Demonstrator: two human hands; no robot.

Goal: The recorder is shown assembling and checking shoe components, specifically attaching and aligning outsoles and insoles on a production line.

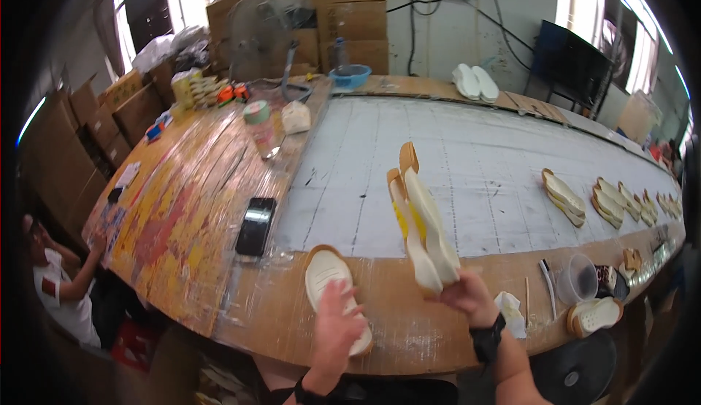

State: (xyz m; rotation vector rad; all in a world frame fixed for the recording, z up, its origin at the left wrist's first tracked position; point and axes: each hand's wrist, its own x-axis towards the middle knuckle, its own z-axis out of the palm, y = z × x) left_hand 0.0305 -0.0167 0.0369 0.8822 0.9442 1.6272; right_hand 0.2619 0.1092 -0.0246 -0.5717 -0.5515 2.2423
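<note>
A pair of shoe soles (431, 219), cream with tan edges and some yellow on the sides, is held upright over the table. My right hand (467, 299) is closed round their lower ends, with a black band on its wrist. A single shoe sole (328, 270), cream inside with a tan rim, lies on the brown table edge in front of me. My left hand (339, 328) is over its lower half, fingers apart and slightly blurred, hiding part of it. Whether those fingers touch the sole I cannot tell.
Several soles (564, 199) lie along the white sheet (336, 179) to the right. A phone (255, 227), a jar (261, 129) and a fan (259, 36) are left. A clear tub (577, 277) and another sole (595, 316) stand near right. A person (69, 281) sits at far left.
</note>
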